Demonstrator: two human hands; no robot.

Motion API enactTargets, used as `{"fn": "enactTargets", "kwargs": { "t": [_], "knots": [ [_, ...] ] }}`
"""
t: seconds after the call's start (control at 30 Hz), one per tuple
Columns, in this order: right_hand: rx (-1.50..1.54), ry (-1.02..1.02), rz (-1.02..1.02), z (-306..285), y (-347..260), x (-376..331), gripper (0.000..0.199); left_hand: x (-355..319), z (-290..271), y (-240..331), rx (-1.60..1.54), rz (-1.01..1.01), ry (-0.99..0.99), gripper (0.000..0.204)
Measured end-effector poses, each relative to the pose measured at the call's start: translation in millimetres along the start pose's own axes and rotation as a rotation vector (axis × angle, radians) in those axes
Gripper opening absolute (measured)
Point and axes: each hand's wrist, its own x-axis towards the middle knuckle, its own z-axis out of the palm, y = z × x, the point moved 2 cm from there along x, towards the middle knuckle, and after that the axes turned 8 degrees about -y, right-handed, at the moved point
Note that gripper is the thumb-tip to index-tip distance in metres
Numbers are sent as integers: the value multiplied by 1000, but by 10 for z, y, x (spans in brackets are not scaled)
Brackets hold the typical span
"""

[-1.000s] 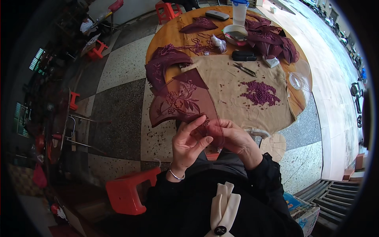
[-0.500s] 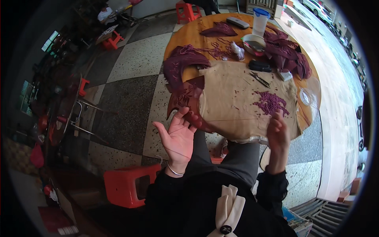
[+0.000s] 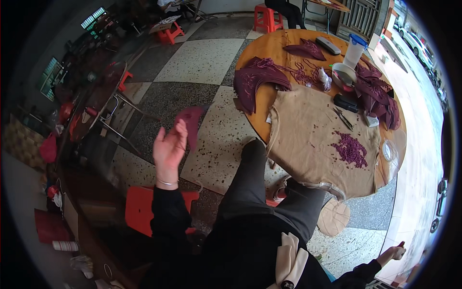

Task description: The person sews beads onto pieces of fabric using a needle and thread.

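Panel (image 3: 193,126): maroon, blurred, just beyond the fingers of your left hand (image 3: 168,149); contact unclear.
Left palm: open, fingers loosely bent.
Right hand (image 3: 397,252): far out right, well apart from the panel, fingers curled closed; any grip, you cannot tell.
Between hands: your legs (image 3: 245,185).
Table (image 3: 269,48): beads (image 3: 352,150) and snips (image 3: 342,119) on cloth (image 3: 303,120).

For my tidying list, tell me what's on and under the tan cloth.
On the tan cloth lie purple beads and snips. The wooden table shows past the cloth's edges; anything else beneath is covered.
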Motion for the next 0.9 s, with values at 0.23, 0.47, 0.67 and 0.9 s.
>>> {"fn": "enactTargets", "kwargs": {
  "t": [0.23,0.47,0.67,0.9],
  "knots": [
    [-162,266,-150,-380,-263,307,33,-318,386,1606,-64,221,72,33],
    [-383,-252,-265,-426,-298,74,43,-84,848,524,1144,414,16,48],
    [-151,-1399,-44,421,-1220,-3261,22,-306,568,-1466,1437,-56,-183,60],
    [188,-2168,237,396,-1916,-5415,14,-444,417,-2267,1429,-302,-335,56]
  ]
}}
